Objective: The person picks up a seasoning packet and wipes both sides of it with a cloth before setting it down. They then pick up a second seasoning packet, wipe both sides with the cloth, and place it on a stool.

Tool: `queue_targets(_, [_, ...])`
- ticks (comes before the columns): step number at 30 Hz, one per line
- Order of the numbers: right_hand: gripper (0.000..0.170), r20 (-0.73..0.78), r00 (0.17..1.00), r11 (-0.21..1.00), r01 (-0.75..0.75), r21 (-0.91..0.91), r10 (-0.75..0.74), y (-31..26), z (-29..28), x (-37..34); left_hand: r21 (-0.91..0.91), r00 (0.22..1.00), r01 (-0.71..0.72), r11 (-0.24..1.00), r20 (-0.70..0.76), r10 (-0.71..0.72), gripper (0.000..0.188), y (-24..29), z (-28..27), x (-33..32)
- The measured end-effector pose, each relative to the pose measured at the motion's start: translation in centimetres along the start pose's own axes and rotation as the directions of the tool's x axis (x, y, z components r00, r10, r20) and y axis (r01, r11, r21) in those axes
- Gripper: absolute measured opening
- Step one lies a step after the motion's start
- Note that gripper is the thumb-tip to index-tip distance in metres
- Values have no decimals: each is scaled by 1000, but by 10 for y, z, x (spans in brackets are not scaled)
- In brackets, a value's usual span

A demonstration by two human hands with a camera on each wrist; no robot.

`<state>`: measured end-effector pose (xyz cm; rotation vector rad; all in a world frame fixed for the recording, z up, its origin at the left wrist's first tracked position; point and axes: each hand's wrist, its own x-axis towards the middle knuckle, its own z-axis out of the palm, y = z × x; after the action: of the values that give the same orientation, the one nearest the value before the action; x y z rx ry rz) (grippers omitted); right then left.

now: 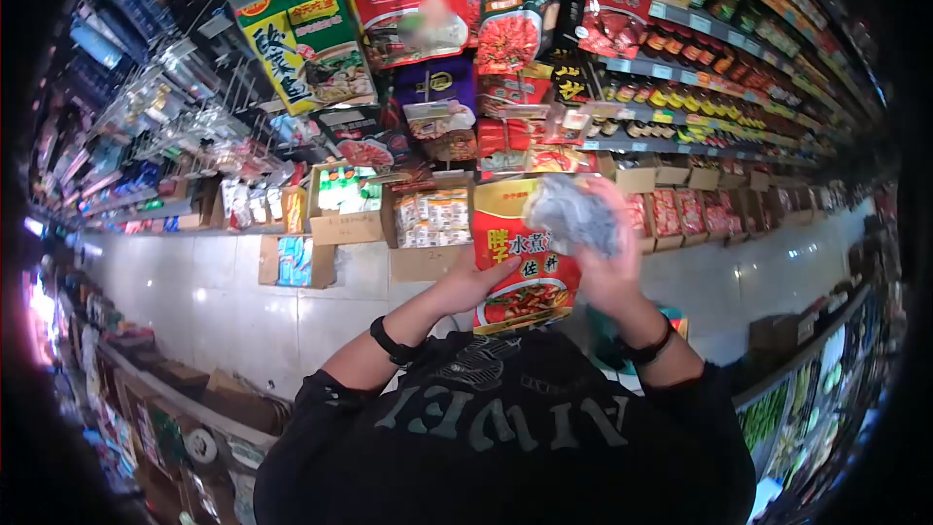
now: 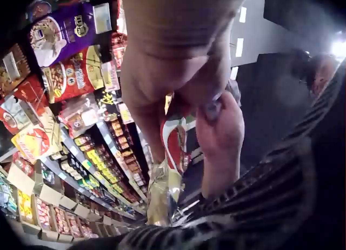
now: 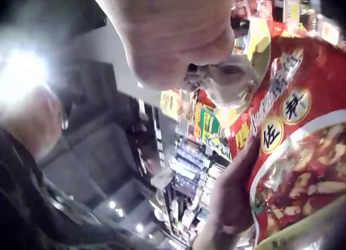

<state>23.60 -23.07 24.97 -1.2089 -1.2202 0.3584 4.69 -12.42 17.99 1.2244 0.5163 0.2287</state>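
Upright in front of the chest is a red and gold seasoning packet [image 1: 525,301] with a picture of a dish on its lower front. My left hand [image 1: 476,287] grips its left edge, thumb across the front. A crumpled grey cloth [image 1: 573,214] is bunched in my right hand [image 1: 612,253] and overlaps the packet's upper right. The right wrist view shows the cloth [image 3: 232,80] under the right hand [image 3: 173,39], close to the packet's printed face [image 3: 303,169]. In the left wrist view the packet [image 2: 174,144] is seen edge-on between both hands.
Seasoning packets [image 1: 408,10] hang on a rack straight ahead. Shelves of jars [image 1: 680,97] run along the right. Below stand open cartons of small packets [image 1: 432,224], one carton [image 1: 296,262] on the tiled floor [image 1: 204,292]. Further shelving [image 1: 194,428] lies behind the person.
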Motion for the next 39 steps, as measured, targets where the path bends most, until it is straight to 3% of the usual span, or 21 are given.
queue_targets(1, [64,144,981,984,142,-108,-126,-4,23,5,59,998,3,998,56,-6,39,0,-1,-2])
queue_targets(2, [68,302,927,938,289,-192,-224,-6,41,9,241,995,-100,965,52,90,42,-4,-4,-5])
queue_targets(5, [69,539,814,711,511,-483,-218,-14,74,10,242,993,-113,964,66,99,43,-10,-20,-21])
queue_targets(6, [74,488,868,741,386,-549,-90,-19,75,7,235,996,-77,969,55,66,43,-3,-24,-27])
queue_targets(9, [74,292,956,614,246,-750,-25,-13,61,-10,148,964,-124,981,252,84,41,22,-39,-46])
queue_targets(13, [73,129,992,834,67,-547,5,-15,92,-41,290,946,-55,956,322,-43,36,26,-41,-48])
queue_targets(14, [70,281,959,746,219,-629,-44,-22,105,-44,351,937,-256,901,318,143,34,15,-41,-47])
queue_targets(16, [69,391,919,735,298,-610,-48,-36,118,-42,462,803,-596,656,345,486,30,-14,-47,-45])
queue_targets(18, [70,445,892,744,351,-569,-80,-40,106,-34,516,936,-347,783,250,249,30,1,-51,-51])
queue_targets(19, [70,366,929,760,279,-587,-58,-36,94,-36,533,973,-210,820,192,125,30,9,-50,-54])
queue_targets(20, [71,288,957,774,209,-598,-36,-26,82,-38,506,937,-349,789,169,306,28,14,-45,-57])
queue_targets(24, [69,47,996,786,-36,-617,82,14,40,-40,449,942,-336,828,159,296,26,34,-29,-62])
queue_targets(27, [61,-26,999,970,-35,-239,30,21,79,-56,447,972,-235,863,134,195,25,21,-18,-45])
queue_targets(28, [60,98,992,940,102,-326,-74,4,78,-51,518,887,-451,727,167,432,26,19,-9,-46])
queue_targets(30, [59,349,907,816,380,-435,-236,-43,69,-38,504,938,-344,792,147,314,32,16,-2,-47])
queue_targets(32, [61,227,951,830,296,-473,-209,-19,37,-35,457,965,-254,852,66,252,35,17,11,-44])
queue_targets(33, [61,168,966,836,254,-487,-195,-9,16,-35,458,952,-297,838,71,299,36,19,19,-42])
queue_targets(34, [59,121,993,884,69,-462,-14,-6,-8,-37,457,936,-339,822,75,344,36,19,26,-41])
queue_targets(35, [60,128,992,873,79,-481,-19,-1,-25,-39,455,919,-377,806,79,385,36,20,35,-39])
queue_targets(37, [64,138,990,852,92,-515,-23,11,-50,-45,416,950,-301,858,52,308,38,21,52,-34])
queue_targets(39, [69,184,972,904,206,-375,-146,12,-54,-51,376,971,-232,897,39,235,38,18,66,-21])
